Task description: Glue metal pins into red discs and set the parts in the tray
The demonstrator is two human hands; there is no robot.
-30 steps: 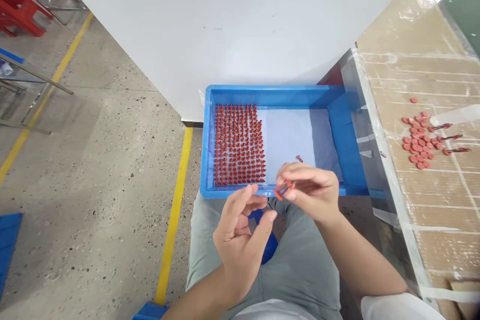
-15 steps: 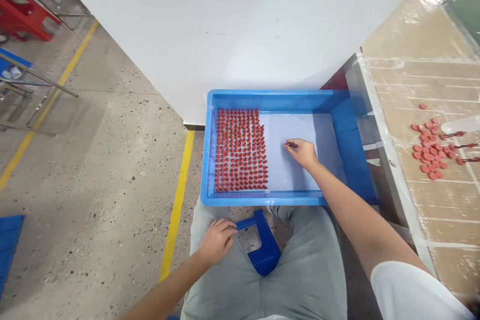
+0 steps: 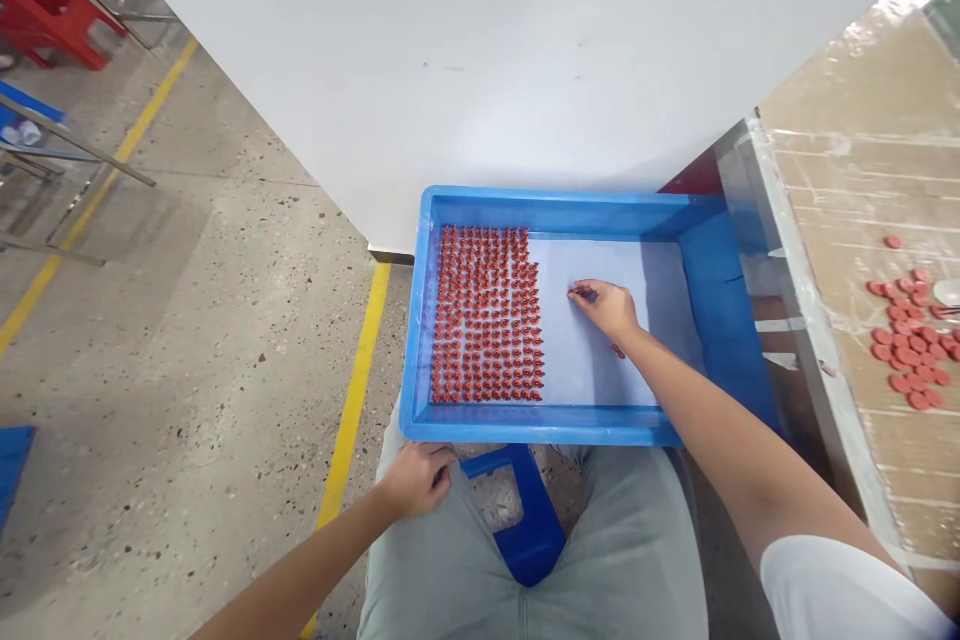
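Note:
A blue plastic tray [image 3: 559,203] lies in front of my knees, lined with pale paper. Rows of several small red parts [image 3: 487,315] fill its left half. My right hand [image 3: 611,308] reaches into the tray's middle, fingers pinched on a small red part [image 3: 581,294] just above the paper. Another loose red part [image 3: 617,351] lies under my wrist. My left hand [image 3: 415,478] rests curled on my left thigh, beside the tray's near edge and a blue stool frame [image 3: 525,515]. Nothing shows in its fingers.
To the right stands a bench with a taped cardboard top [image 3: 847,180] carrying several red discs [image 3: 911,350]. A white panel [image 3: 480,50] rises behind the tray. Concrete floor with a yellow line [image 3: 352,420] lies to the left, with metal frames and a red stand at far left.
A second ago both hands worked a red part together above my lap. My right hand has carried it into the tray; my left hand dropped to my thigh. The view shifted slightly.

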